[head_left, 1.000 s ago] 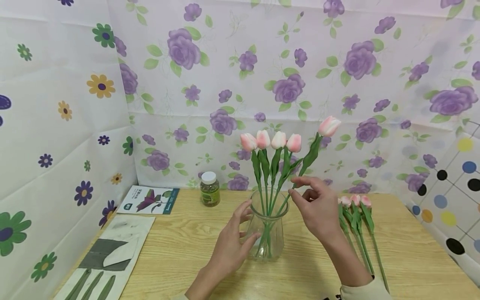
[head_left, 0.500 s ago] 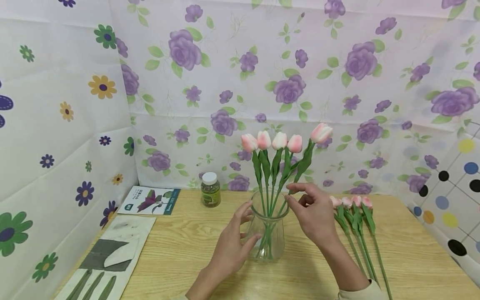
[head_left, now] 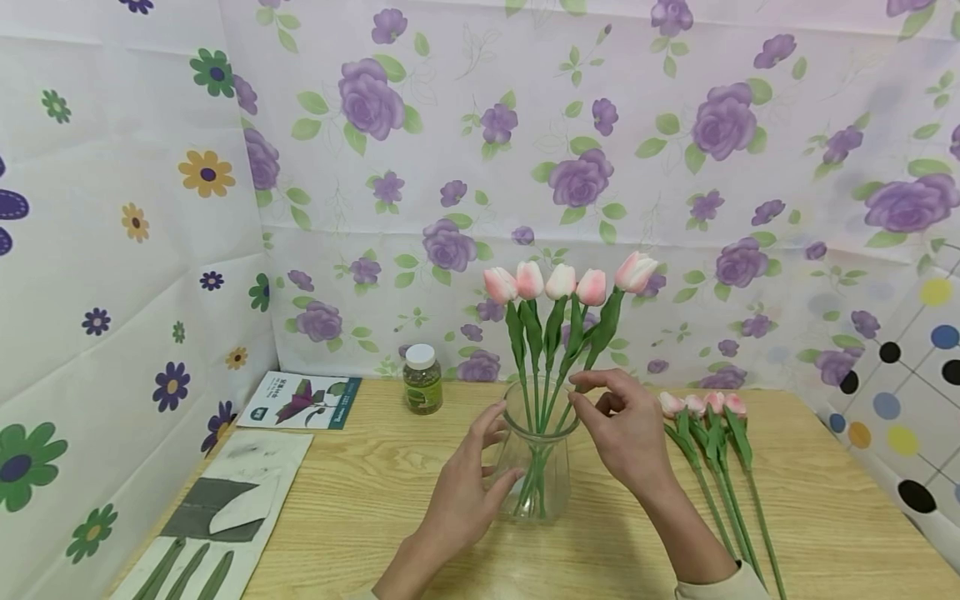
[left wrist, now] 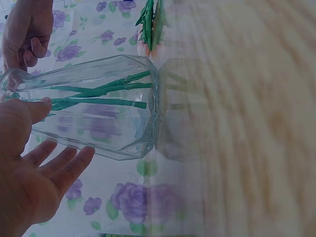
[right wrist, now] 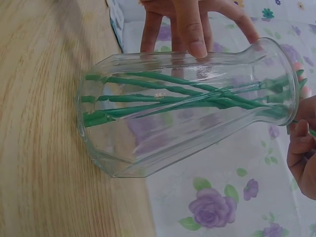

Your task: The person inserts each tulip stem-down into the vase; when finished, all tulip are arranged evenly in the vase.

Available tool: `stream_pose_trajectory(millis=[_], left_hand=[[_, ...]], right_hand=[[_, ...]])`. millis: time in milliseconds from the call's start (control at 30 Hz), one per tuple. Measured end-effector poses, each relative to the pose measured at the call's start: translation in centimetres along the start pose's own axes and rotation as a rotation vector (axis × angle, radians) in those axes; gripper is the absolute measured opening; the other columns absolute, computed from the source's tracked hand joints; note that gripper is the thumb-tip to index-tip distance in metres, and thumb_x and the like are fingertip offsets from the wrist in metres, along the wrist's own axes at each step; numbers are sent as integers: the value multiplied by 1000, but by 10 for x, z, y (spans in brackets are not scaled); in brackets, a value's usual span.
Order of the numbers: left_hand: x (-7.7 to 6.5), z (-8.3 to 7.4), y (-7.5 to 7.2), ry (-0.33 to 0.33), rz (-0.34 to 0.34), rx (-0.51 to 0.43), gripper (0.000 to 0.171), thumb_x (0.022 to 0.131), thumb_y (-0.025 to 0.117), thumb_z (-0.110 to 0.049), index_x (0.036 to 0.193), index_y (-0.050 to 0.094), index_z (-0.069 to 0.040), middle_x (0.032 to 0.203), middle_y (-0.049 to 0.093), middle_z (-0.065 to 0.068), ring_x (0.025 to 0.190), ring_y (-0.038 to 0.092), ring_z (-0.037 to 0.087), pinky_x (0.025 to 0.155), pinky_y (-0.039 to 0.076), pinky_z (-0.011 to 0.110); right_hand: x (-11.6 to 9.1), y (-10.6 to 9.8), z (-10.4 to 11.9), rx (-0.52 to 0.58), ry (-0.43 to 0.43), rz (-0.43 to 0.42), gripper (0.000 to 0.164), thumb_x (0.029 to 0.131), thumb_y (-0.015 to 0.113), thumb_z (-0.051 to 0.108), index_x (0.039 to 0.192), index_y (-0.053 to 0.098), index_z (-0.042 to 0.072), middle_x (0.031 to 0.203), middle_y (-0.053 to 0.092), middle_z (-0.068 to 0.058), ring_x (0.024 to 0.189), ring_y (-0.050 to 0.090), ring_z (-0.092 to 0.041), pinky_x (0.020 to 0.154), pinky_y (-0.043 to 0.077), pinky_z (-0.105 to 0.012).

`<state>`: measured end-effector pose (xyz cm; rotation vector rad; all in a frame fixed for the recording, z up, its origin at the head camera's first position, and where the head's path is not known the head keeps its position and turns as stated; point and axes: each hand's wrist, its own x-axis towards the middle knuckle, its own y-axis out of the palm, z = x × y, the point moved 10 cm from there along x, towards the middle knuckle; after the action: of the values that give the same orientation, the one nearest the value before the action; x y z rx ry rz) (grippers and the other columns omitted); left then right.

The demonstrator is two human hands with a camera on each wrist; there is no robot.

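Observation:
A clear glass vase (head_left: 534,475) stands upright on the wooden table, several green stems crossing inside it. Pink-and-white artificial tulips (head_left: 560,283) rise from its mouth. My left hand (head_left: 461,483) is at the vase's left side; in the left wrist view its thumb (left wrist: 37,109) lies along the glass and the fingers (left wrist: 74,168) spread below, fairly straight. At the rim's right, my right hand (head_left: 626,429) pinches the stem of the rightmost tulip (head_left: 636,272) between thumb and forefinger. That tulip leans right, its lower stem inside the vase.
More tulips (head_left: 716,442) lie on the table to the right of my right hand. A lidded jar (head_left: 422,383) stands behind and left of the vase. Farther left lie a printed booklet (head_left: 300,400) and a pale sheet with dark shapes (head_left: 225,492). Floral cloth (head_left: 450,167) hangs behind.
My right hand has moved slightly left and down with the tulip; its flower head has sunk and come nearer the others. The left hand stays at the vase.

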<state>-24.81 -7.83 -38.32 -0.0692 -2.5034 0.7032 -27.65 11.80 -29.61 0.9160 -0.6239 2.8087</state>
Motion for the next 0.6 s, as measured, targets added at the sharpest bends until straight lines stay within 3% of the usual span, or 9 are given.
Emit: stream_pose_trajectory(millis=[400,600], left_hand=[[0,-1,-1,6,-5,-5,91,96,78,-7,165,25,-32,146,60,11,131,66,32,87,67,42],[0,-1,-1,8,-7,0,91,95,78,-6,165,25,-31,145,60,11,130,66,32,86,67,41]], right_hand=[[2,1,5,-94,-89,54,16,96,74,0,106,80,11,96,73,-5,51,43,-6,44,38,-25],[2,3,3,-147,-80,121,17,98,72,2,108,81,12,102,72,-4,58,49,-7,46,43,-25]])
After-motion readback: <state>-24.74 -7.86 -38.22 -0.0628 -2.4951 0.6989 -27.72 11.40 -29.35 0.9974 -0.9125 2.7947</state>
